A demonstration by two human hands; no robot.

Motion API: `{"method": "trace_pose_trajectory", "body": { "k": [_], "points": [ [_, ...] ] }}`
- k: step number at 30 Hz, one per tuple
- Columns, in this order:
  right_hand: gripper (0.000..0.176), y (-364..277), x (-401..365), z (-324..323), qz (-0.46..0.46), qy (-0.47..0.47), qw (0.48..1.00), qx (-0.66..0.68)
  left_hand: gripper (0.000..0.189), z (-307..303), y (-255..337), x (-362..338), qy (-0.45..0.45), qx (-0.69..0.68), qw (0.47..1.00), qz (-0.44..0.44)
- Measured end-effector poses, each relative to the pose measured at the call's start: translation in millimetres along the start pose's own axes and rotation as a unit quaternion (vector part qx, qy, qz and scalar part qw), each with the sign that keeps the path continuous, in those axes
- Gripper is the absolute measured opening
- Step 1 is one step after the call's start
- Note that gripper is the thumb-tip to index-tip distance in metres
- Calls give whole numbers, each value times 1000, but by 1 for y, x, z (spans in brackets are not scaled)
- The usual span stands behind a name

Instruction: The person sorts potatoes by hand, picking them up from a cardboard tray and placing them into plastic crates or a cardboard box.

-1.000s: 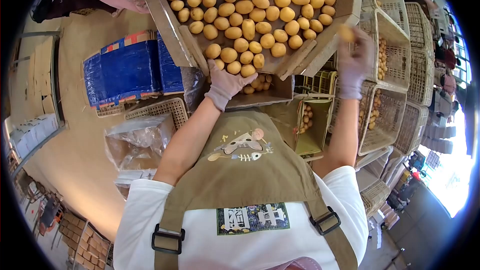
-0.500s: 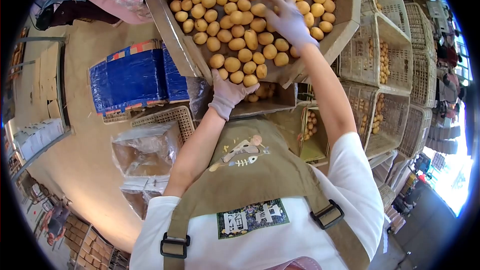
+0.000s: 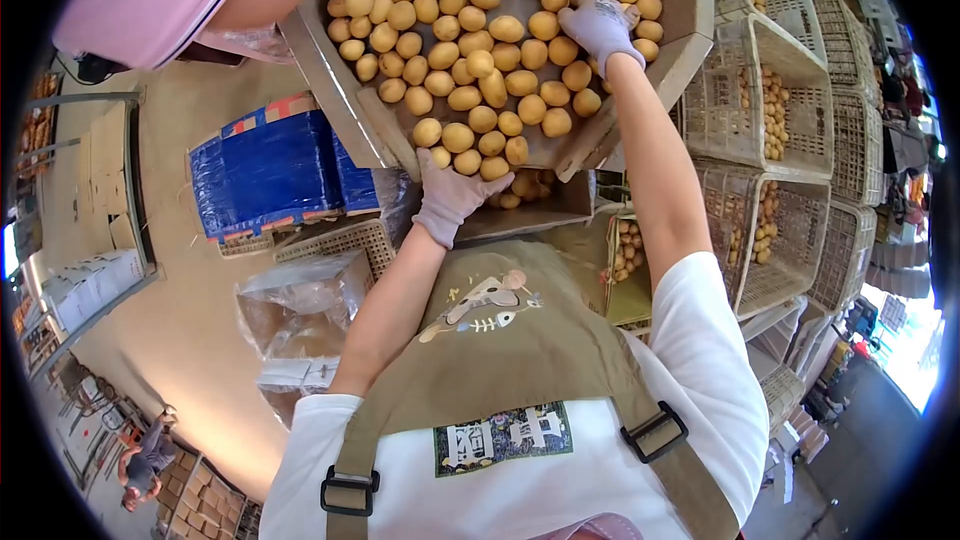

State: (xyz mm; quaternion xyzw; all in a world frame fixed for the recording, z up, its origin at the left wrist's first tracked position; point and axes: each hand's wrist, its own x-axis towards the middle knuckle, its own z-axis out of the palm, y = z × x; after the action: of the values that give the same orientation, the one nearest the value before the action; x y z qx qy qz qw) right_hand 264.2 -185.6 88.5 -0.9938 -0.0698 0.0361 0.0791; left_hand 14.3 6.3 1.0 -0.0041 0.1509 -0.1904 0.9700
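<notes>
Many small yellow potatoes point(image 3: 492, 88) lie across a sloping tray with raised wooden sides point(image 3: 668, 68). My right hand point(image 3: 602, 24), in a pale glove, rests among the potatoes toward the tray's upper right, its fingers apart. At the narrow lower mouth of the tray is my left hand point(image 3: 450, 198), also gloved. Its thumb and fingers are spread around the front edge of the nearest potatoes, touching them without closing on one. Below the mouth stands an open box point(image 3: 545, 220) with some potatoes inside, partly hidden by my left hand.
Plastic crates point(image 3: 725, 105) holding potatoes are stacked on the right. A blue-covered box point(image 3: 262, 180) and plastic-lined boxes point(image 3: 305, 305) stand to the left. Another person's pink sleeve point(image 3: 165, 0) and bare arm reach in at upper left. A further person point(image 3: 145, 460) is at lower left.
My right hand has moved a little right and up across the potatoes. My left hand stays at the tray mouth. The other person's pink sleeve reaches further into view.
</notes>
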Motion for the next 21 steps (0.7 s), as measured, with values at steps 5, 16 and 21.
{"method": "trace_pose_trajectory", "body": {
  "k": [5,16,21],
  "points": [
    [27,44,-30,-23,-174,176,963,103,83,-5,-2,-2,-31,206,975,73],
    [55,44,-120,-61,-241,-39,968,55,72,8,-1,-2,30,-3,1000,7],
    [54,11,-156,-20,-206,-74,976,18,68,-2,-2,-14,143,48,988,10]
  ]
}}
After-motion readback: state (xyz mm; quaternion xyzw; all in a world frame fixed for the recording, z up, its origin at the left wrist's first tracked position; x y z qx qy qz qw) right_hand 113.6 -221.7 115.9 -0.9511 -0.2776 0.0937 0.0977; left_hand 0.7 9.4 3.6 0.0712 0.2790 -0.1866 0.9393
